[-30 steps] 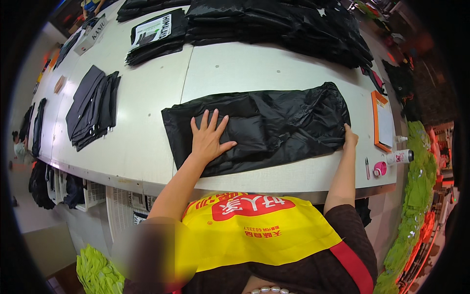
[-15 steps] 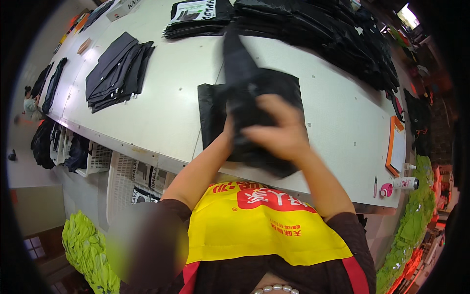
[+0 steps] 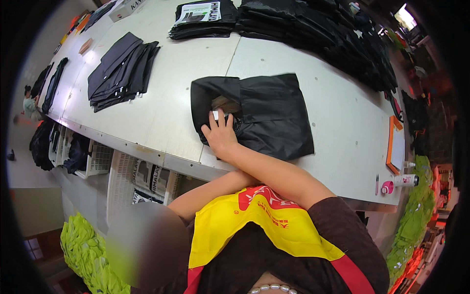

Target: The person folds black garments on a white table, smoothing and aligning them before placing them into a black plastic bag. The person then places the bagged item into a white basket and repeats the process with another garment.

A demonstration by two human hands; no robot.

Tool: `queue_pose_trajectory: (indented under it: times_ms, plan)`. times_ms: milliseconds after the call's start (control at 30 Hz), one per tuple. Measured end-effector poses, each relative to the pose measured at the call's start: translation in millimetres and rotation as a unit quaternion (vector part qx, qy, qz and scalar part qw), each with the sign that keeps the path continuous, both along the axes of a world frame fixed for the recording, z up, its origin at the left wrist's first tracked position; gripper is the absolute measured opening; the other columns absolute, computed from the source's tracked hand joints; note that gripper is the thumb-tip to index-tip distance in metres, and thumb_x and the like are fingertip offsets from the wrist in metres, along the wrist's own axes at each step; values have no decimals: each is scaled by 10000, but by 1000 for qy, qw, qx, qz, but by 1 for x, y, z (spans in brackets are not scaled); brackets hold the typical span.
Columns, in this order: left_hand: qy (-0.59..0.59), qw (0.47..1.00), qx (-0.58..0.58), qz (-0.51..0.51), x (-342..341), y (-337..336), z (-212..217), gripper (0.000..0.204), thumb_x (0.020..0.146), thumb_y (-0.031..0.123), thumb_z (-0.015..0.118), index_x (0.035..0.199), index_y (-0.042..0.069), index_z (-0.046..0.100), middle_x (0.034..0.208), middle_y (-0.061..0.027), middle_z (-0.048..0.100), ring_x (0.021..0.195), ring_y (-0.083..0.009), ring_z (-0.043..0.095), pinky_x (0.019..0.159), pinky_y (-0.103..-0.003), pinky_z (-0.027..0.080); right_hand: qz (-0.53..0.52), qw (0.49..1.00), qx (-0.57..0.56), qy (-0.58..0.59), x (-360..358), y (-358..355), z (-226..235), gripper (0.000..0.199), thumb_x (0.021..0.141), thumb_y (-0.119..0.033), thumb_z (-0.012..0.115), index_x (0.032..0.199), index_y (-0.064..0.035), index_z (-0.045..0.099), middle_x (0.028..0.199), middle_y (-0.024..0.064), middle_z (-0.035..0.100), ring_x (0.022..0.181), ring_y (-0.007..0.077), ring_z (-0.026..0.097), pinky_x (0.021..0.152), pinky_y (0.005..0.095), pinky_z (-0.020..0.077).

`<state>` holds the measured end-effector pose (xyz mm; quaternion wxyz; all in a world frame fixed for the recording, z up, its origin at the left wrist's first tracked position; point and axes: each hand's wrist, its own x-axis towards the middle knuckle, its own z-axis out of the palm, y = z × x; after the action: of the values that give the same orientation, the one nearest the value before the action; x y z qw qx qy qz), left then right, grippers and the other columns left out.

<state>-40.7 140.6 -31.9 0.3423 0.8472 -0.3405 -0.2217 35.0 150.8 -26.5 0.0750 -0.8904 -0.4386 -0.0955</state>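
Your folded garment [image 3: 271, 115] is plain black on a white desk [image 3: 196, 73]; your apron [image 3: 264, 225] is yellow with red print, beside an orange clipboard [image 3: 394, 147].

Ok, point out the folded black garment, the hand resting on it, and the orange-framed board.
folded black garment [image 3: 274, 117], head view, on its bare right half.
right hand [image 3: 221, 136], head view, on the back of the hand.
orange-framed board [image 3: 395, 146], head view, on its pale face.
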Motion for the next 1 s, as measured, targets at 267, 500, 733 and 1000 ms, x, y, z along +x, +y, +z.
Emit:
queue_pose_trajectory:
  times_ms: [267,500,733,1000]
  plan:
    - [-71,979,-64,181,34,44,107,365,786,242,669,1116,94,621,1158,-141,592,1082,-291,550,964,-390,388,275,921,-259,-98,33,-155,-18,214,845,-288,486,916,-238,682,1256,-6,548,1360,241,252,1101,558,107]
    - [-359,903,128,195,87,37,44,690,733,619,574,1170,85,560,1175,-129,531,1091,-298,466,885,-439,332,219,931,-274,103,69,-245,101,143,709,-72,584,796,-139,677,1109,17,614,1238,232,426,1032,511,301]
    - [-319,896,90,297,46,-2,27,764,724,644,558,1208,55,517,1174,-146,464,1107,-293,408,873,-441,303,-125,971,173,112,156,-219,78,481,778,-346,646,1101,6,589,1080,180,616,1043,341,551,919,385,419]
    - [-127,981,-47,140,20,20,30,896,737,502,682,1359,-25,308,1401,-236,289,1296,-393,275,1033,-463,293,-244,928,-127,251,152,-128,79,604,688,-501,718,1003,3,613,965,200,656,914,327,639,805,387,500]
